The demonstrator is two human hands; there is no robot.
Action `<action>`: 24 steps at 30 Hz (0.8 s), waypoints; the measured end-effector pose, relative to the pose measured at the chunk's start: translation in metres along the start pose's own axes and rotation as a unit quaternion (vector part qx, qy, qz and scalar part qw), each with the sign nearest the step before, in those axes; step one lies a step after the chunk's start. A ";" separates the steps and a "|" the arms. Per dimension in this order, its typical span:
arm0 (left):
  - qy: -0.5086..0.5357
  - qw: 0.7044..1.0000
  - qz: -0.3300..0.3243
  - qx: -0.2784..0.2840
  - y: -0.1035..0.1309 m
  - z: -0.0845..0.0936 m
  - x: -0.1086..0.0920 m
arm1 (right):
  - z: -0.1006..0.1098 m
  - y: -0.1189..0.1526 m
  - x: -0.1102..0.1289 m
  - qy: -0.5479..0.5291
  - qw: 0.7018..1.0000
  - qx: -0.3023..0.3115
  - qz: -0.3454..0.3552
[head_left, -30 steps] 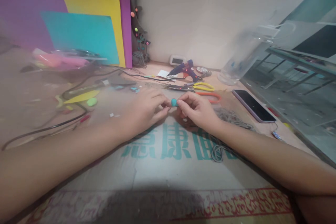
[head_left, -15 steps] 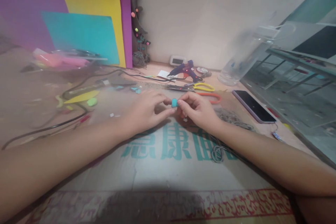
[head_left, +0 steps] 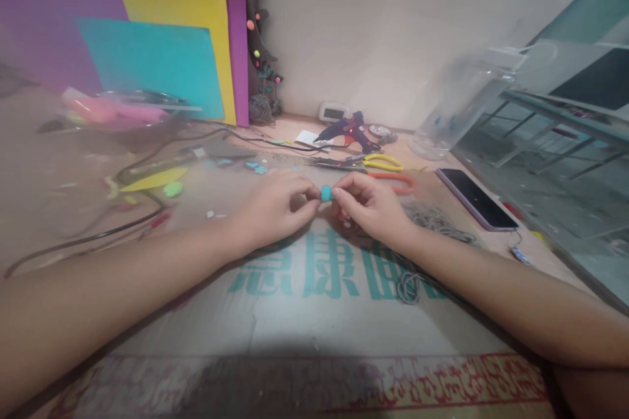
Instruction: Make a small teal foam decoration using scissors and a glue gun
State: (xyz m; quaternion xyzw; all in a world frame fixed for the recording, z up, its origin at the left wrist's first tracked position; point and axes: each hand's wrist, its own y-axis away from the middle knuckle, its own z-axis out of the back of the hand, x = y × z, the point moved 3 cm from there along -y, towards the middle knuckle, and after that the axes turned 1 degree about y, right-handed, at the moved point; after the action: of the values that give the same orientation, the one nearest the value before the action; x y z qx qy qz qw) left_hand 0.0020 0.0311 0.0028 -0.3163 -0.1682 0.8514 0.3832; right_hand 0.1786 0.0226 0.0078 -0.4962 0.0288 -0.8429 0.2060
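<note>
A small teal piece, which looks like cut foam, is held up between my two hands above the printed cardboard. My right hand pinches its right edge between thumb and forefinger, the other fingers curled under. On the other side, my left hand has its thumb and forefinger closed on the left edge of the piece. Just beyond the hands lie scissors with orange handles and a tool with yellow handles. Grey cord lies in loops by my right wrist.
A glue gun stands at the back near the wall. The phone rests on the right, before a clear plastic jug. Coloured sheets lean at back left. A black cable and a yellow scrap lie on the left.
My left thumb and forefinger have closed onto the left edge of the teal piece; they were apart from it before. My right hand keeps its pinch.
</note>
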 end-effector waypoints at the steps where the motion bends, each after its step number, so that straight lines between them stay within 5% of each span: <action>1: -0.005 1.000 0.001 0.006 0.000 0.000 0.000 | 0.000 0.000 0.000 0.001 1.000 -0.002 0.002; 18: 0.019 0.999 0.016 0.029 -0.001 0.000 -0.001 | 0.000 0.000 -0.002 -0.015 1.000 0.012 0.015; 24: 0.064 0.995 0.070 0.018 -0.002 0.001 0.004 | 0.000 0.000 -0.009 -0.081 0.996 0.031 0.031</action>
State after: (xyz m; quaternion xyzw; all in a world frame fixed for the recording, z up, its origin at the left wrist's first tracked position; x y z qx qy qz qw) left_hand 0.0005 0.0355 0.0025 -0.3743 -0.1056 0.8569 0.3383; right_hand 0.1823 0.0256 0.0002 -0.5549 0.0010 -0.7938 0.2488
